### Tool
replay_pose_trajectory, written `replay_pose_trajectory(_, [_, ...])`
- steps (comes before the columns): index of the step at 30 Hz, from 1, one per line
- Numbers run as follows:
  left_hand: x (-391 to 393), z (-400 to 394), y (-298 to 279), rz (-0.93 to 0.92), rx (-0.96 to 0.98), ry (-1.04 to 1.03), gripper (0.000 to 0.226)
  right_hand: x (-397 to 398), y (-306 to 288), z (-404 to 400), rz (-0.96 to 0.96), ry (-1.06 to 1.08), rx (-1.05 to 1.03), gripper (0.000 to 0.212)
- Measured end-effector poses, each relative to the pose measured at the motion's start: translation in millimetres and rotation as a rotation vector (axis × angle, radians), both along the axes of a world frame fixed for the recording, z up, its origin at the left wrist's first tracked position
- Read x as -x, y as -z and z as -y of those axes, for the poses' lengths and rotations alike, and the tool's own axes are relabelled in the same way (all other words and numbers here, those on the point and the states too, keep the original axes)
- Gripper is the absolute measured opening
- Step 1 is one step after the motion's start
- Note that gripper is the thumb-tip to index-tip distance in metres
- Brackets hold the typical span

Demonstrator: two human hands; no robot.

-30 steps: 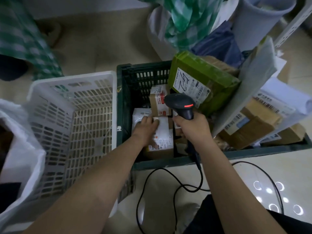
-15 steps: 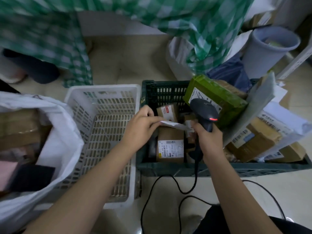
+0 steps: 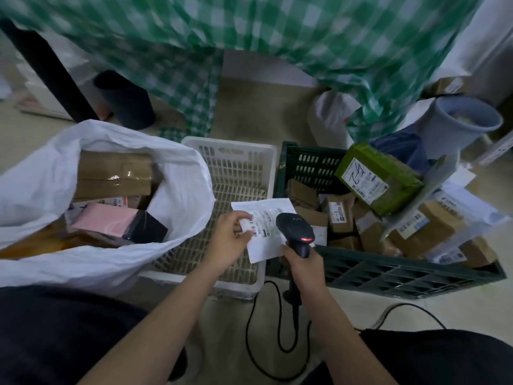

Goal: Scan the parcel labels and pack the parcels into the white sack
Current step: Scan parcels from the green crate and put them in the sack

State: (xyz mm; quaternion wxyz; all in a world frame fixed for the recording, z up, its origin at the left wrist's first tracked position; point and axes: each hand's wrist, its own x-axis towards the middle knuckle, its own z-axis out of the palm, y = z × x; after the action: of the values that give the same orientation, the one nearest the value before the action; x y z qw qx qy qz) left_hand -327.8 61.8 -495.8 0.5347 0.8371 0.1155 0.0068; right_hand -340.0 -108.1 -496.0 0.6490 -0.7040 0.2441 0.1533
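Left hand: we see the left hand [image 3: 231,240] pinching the left edge of a flat white parcel [image 3: 266,229] between thumb and curled fingers, label side up.
Flat white parcel: it is held in the air over the gap between the white crate [image 3: 236,151] and the green crate [image 3: 388,276]; its printed barcode label faces us, and its right part is hidden behind the scanner head.
Right hand: the right hand [image 3: 301,266] is wrapped round the grip of the black barcode scanner [image 3: 295,234], fingers curled tight about it.
Barcode scanner: its head sits just over the parcel label, a red light glowing on its back; the black cable [image 3: 251,323] loops down onto the floor between our knees.
White sack: the white sack [image 3: 41,173] stands open at left, touching the white crate; inside we make out brown cardboard boxes [image 3: 115,173], a pink packet [image 3: 105,220] and a black box [image 3: 145,232].
Green crate: it lies to the right of the white crate and holds many small brown cartons with labels, a green parcel [image 3: 380,184] leaning at the top and flat pale mailers [image 3: 466,201] at right.
White crate: its slotted floor shows through beneath the left hand.
Background: a green checked cloth [image 3: 277,37] hangs across the top, and a grey bin [image 3: 460,123] stands at upper right.
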Motion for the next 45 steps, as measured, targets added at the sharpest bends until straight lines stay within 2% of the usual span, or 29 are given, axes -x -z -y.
replay_pose_trajectory(3, [2.1,-4.2,-2.5,-0.045,0.133,-0.139,0.054,6.6,-0.8,-9.5,0.007,-0.022,0.006,0.019])
replay_pose_trajectory(5, [4.2,-9.2,-6.8,-0.066,0.181,-0.208,0.056,8.3,-5.0,-10.7,0.030,-0.034,-0.001,0.018])
replay_pose_trajectory(11, [3.0,-28.4,-30.2,-0.035,0.164,-0.157,0.019,11.4,-32.5,10.1,0.204,-0.103,0.121,0.013])
replay_pose_trajectory(13, [-1.9,-34.7,-43.6,0.011,0.125,-0.097,0.017,11.0,-43.1,16.4,0.250,-0.203,0.197,0.014])
replay_pose_trajectory(18, [-6.3,-45.5,-72.9,-0.009,0.075,-0.048,0.014,16.5,-61.5,14.6,0.308,-0.413,0.371,0.016])
replay_pose_trajectory(24, [0.7,-55.8,-93.4,0.019,0.104,-0.065,0.015,39.6,-73.1,3.1,0.352,-0.436,0.382,0.017])
replay_pose_trajectory(30, [9.3,-60.6,-105.1,0.039,0.103,-0.060,0.016,48.6,-87.1,-2.4,0.392,-0.429,0.391,0.030])
replay_pose_trajectory(36, [16.9,-67.5,-116.2,0.056,0.089,-0.073,0.016,49.3,-91.9,-6.8,0.409,-0.428,0.367,0.025])
replay_pose_trajectory(41, [25.1,-78.7,-127.3,0.107,0.121,-0.098,0.015,51.9,-101.0,-17.8,0.416,-0.458,0.302,0.024])
replay_pose_trajectory(45, [29.9,-102.5,-137.9,0.185,0.097,-0.159,0.017,47.7,-110.9,-34.7,0.431,-0.423,0.169,0.019])
